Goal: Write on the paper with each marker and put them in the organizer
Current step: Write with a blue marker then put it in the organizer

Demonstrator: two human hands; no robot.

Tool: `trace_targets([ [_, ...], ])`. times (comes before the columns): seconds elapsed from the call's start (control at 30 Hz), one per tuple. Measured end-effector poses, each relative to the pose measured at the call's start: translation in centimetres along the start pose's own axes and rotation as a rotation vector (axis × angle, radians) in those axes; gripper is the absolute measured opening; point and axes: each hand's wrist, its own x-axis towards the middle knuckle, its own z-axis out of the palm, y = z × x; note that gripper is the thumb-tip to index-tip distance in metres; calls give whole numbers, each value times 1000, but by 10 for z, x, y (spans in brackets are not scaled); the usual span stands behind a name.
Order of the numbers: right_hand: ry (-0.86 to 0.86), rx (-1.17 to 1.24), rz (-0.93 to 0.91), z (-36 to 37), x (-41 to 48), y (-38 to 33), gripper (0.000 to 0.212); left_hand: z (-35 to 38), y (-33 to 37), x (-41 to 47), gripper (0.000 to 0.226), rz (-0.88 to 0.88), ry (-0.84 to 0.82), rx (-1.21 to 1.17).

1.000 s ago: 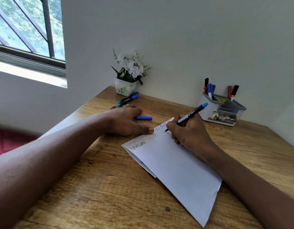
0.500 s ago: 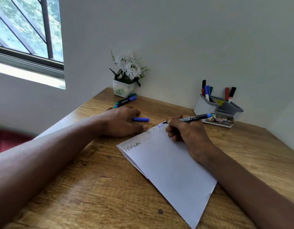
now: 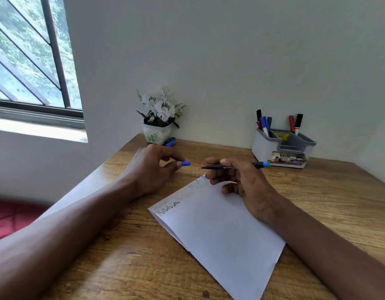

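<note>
A white folded paper (image 3: pixel 222 226) lies on the wooden desk, with scribbled lines of writing along its far left edge. My right hand (image 3: pixel 241 180) holds an uncapped black marker with a blue end (image 3: pixel 228 167) level above the paper's top corner, tip pointing left. My left hand (image 3: pixel 152 167) is lifted just left of it and pinches the blue cap (image 3: pixel 185 163) between thumb and fingers, open end toward the marker tip. The grey organizer (image 3: pixel 282 146) stands at the back right with several markers upright in it.
A white pot of white flowers (image 3: pixel 158 120) stands at the desk's back left corner against the wall. Two more markers (image 3: pixel 170 142) lie beside the pot, mostly hidden behind my left hand. A window is at the far left; the desk's left edge runs under my left forearm.
My right hand lifted the marker off the paper and turned it level. My left hand left the paper's edge, picked up the blue cap from the desk and raised it toward the tip.
</note>
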Motion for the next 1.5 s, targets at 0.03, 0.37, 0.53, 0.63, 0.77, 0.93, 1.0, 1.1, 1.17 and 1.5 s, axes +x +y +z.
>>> trace_targets([
  [0.03,6,20,-8,-1,-1,0,29,-1,-1,0,11,2,6,-47],
  [0.37,57,78,-47,0,-3,0,10,-1,-1,-4,12,78,-83,-113],
  [0.53,48,43,-68,1,-4,0,10,0,2,-5,9,122,-52,-170],
  [0.63,50,40,-71,0,-4,1,13,1,2,-7,9,156,-54,-177],
  [0.77,57,57,-70,1,-4,2,21,1,1,-6,10,170,-50,-205],
  [0.93,12,38,-107,1,-6,1,9,2,7,-8,7,210,-99,-247],
  [1.0,-18,6,-142,3,-8,-1,7,2,12,-11,9,230,-128,-299],
  [1.1,-41,-64,-218,6,-12,-3,10,0,18,-15,10,277,-171,-426],
  [1.17,-30,-64,-258,8,-12,-5,12,-3,19,-17,11,281,-171,-522],
  [1.5,-87,46,-282,9,-16,-8,24,-8,27,-18,10,277,-158,-675],
])
